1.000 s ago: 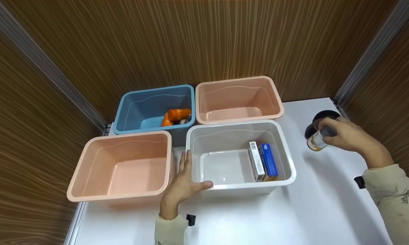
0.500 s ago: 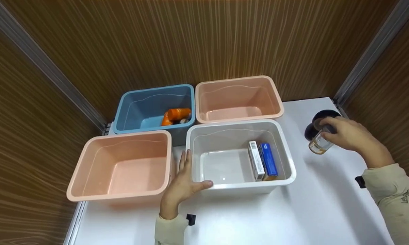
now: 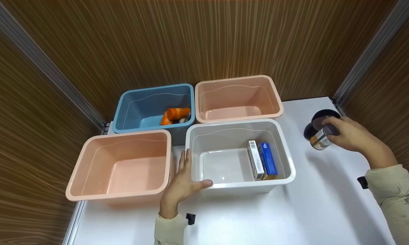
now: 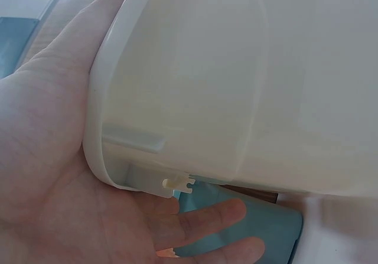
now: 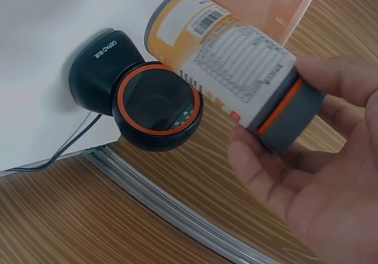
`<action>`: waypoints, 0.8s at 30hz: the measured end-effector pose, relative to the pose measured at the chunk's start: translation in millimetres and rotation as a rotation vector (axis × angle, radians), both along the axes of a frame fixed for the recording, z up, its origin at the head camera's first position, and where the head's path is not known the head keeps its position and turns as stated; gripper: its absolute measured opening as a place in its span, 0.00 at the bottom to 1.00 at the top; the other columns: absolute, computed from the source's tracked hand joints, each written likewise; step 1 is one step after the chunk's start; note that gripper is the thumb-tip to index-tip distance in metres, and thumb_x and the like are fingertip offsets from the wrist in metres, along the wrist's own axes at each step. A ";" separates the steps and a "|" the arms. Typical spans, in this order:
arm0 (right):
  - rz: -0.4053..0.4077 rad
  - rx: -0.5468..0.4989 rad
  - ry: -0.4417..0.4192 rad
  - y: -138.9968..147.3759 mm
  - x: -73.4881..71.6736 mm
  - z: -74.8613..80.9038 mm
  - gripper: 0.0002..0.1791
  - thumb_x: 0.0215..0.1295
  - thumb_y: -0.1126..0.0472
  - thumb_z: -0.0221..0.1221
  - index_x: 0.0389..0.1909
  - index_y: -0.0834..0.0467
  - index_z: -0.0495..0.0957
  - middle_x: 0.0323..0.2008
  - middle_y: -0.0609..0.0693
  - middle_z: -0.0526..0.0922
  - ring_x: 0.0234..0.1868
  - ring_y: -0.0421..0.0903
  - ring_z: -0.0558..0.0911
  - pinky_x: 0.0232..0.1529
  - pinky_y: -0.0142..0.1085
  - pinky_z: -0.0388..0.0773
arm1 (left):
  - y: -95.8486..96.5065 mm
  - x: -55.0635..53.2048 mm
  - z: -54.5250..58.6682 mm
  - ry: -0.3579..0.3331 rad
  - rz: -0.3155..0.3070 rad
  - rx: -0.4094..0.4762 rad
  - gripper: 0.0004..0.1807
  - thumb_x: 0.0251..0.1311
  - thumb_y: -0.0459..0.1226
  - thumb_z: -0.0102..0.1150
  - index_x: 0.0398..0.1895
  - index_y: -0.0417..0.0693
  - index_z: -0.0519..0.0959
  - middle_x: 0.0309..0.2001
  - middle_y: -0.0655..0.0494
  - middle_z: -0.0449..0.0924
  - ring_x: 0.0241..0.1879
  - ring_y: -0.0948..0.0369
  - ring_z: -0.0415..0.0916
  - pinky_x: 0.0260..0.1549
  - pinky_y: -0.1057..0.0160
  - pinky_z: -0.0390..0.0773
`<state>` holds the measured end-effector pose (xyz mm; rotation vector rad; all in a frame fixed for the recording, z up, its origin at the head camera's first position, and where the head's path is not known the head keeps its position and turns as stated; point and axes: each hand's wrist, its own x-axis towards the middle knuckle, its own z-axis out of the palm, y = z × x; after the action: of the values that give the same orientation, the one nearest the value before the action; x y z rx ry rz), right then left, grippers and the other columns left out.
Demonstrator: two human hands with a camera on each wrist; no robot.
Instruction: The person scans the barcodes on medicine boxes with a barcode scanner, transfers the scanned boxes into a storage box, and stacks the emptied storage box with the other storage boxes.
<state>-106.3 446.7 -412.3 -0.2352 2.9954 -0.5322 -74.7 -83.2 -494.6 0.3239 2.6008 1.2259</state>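
Observation:
My right hand [image 3: 349,134] grips a small jar [image 3: 320,140] by its dark grey lid. The jar is tilted over a black desktop barcode scanner [image 3: 309,132]. In the right wrist view the jar [image 5: 221,57] shows a white and orange label with a barcode, above the scanner's round, orange-ringed window [image 5: 155,101]. My left hand [image 3: 182,189] rests against the near left corner of a white bin [image 3: 240,186], its fingers extended. In the left wrist view the left hand's fingers [image 4: 201,222] are straight outside the bin's wall [image 4: 236,87].
Inside the white bin stand a white box [image 3: 256,160] and a blue box [image 3: 268,160]. A blue bin [image 3: 150,128] behind holds orange bottles [image 3: 177,114]. Pink bins stand at left [image 3: 119,195] and back right [image 3: 238,119]. Wood-patterned walls [image 3: 204,41] enclose the white table [image 3: 245,217].
The jar has turned in my right hand, so a different part of its label faces the head camera. It also shifted slightly. My left hand stays in place.

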 end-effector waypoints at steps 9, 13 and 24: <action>-0.032 0.026 -0.110 5.3 7.5 1.7 0.27 0.61 0.71 0.62 0.62 0.66 0.71 0.51 0.78 0.71 0.50 0.73 0.74 0.43 0.66 0.73 | -1.0 -0.3 -1.1 0.013 -0.007 -0.002 0.75 0.44 0.66 0.74 0.83 0.54 0.32 0.81 0.51 0.24 0.77 0.43 0.22 0.70 0.38 0.49; -0.031 0.007 -0.100 5.7 8.9 1.2 0.18 0.63 0.68 0.61 0.54 0.62 0.75 0.47 0.73 0.71 0.46 0.70 0.75 0.37 0.60 0.75 | -1.9 0.0 -1.5 0.020 -0.008 0.002 0.75 0.44 0.66 0.74 0.83 0.53 0.32 0.81 0.50 0.24 0.77 0.43 0.25 0.69 0.38 0.50; 0.004 -0.016 0.000 -1.2 2.0 -1.3 0.12 0.72 0.61 0.58 0.51 0.60 0.72 0.49 0.72 0.72 0.46 0.69 0.75 0.39 0.61 0.72 | -1.2 1.1 -1.1 0.009 0.002 -0.009 0.75 0.42 0.67 0.73 0.83 0.56 0.32 0.81 0.52 0.24 0.77 0.43 0.20 0.69 0.35 0.46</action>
<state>-104.3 445.5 -413.6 -0.2418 2.9908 -0.5563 -73.6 -84.3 -495.7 0.3256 2.6146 1.2163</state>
